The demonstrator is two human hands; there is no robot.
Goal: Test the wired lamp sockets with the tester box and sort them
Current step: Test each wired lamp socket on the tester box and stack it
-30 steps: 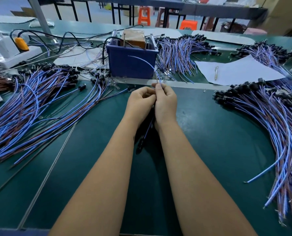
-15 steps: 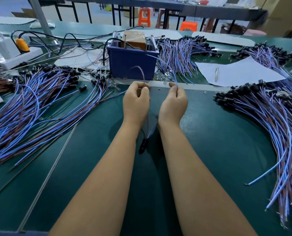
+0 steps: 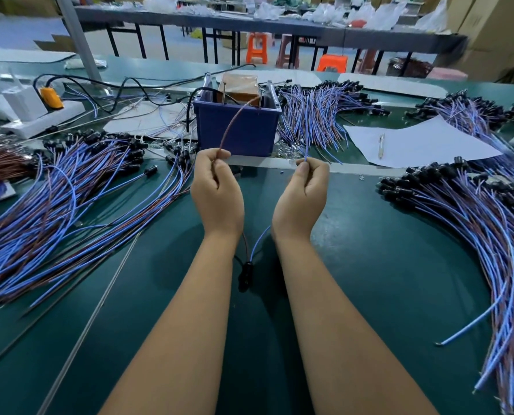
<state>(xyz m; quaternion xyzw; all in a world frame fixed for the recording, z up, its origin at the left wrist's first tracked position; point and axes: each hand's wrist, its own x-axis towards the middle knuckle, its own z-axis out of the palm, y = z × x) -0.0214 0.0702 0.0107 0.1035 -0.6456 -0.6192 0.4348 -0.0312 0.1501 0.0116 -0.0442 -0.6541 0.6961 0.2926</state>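
Observation:
My left hand (image 3: pixel 216 187) pinches the brown wire (image 3: pixel 234 124) of one lamp socket, and that wire arcs up to the top of the blue tester box (image 3: pixel 237 127). My right hand (image 3: pixel 302 190) pinches the same socket's blue wire (image 3: pixel 306 149), whose tip points up, short of the box. The black socket (image 3: pixel 245 272) hangs between my wrists over the green table (image 3: pixel 369 265). Large bundles of wired sockets lie at the left (image 3: pixel 55 199) and right (image 3: pixel 474 223).
Another bundle (image 3: pixel 315 115) lies right of the box. A white sheet with a pen (image 3: pixel 414 145) sits at the back right. A power strip with an orange plug (image 3: pixel 40 112) and black cables sit at the back left. Orange stools stand beyond the table.
My hands have parted, spreading the socket's two wires. The brown wire's end has risen to the top of the tester box. The view has tilted up.

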